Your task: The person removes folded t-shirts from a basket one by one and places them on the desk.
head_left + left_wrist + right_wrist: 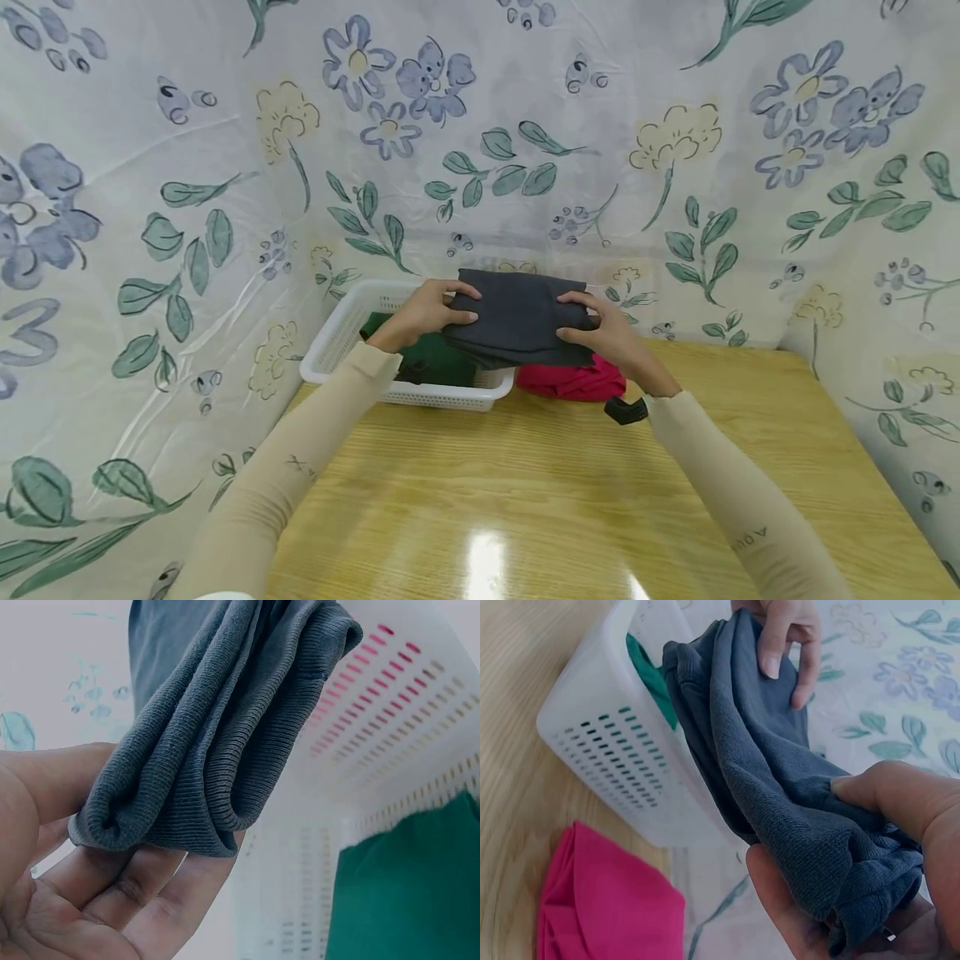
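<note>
Folded dark grey cloth (521,312) held in both hands above the counter (465,475), near its far edge and left of the middle of that edge. The left hand (429,313) grips one end, thumb on one face and fingers beneath; the right hand (609,335) grips the opposite end in like manner. Ribbed, layered folds are visible at the left end in the left wrist view. A white perforated basket (442,398) stands at the counter's far left corner and contains green cloth (442,367). Pink cloth (570,380), bunched and folded, lies on the counter near the far edge, just right of the basket; in the head view the grey cloth partly covers both. Beige sleeves (750,492) cover the forearms. A floral sheet (495,108) rises behind the far edge and along the left and right edges.
</note>
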Motion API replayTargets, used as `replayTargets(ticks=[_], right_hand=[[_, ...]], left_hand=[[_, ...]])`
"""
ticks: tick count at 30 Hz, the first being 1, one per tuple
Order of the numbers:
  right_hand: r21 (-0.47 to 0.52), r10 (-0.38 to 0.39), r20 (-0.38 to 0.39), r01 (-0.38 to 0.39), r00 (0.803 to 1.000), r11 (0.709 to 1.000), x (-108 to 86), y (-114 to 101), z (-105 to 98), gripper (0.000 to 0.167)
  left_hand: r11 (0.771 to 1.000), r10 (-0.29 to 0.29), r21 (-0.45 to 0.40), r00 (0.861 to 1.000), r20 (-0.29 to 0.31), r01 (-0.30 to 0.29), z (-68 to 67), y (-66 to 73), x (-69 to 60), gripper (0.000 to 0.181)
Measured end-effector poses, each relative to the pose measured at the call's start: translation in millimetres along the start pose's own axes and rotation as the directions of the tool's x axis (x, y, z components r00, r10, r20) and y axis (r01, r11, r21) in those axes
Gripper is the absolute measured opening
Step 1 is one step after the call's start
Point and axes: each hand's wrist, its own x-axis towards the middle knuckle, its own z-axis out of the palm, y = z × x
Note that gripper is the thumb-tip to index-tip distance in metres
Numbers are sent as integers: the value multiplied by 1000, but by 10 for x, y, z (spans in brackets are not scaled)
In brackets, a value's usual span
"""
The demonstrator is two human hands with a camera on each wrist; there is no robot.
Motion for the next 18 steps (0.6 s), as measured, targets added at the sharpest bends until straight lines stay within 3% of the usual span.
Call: replayTargets(ticks=[7, 18], right_hand=[[-57, 31, -22, -32, 999, 998, -106, 75, -159, 56], [-40, 51, -31, -52, 998, 998, -238, 175, -361, 59]], left_hand=[[999, 33, -13, 999, 23, -33, 146, 47, 68, 38], [997, 73, -30, 996, 45, -71, 351, 161, 117, 38]])
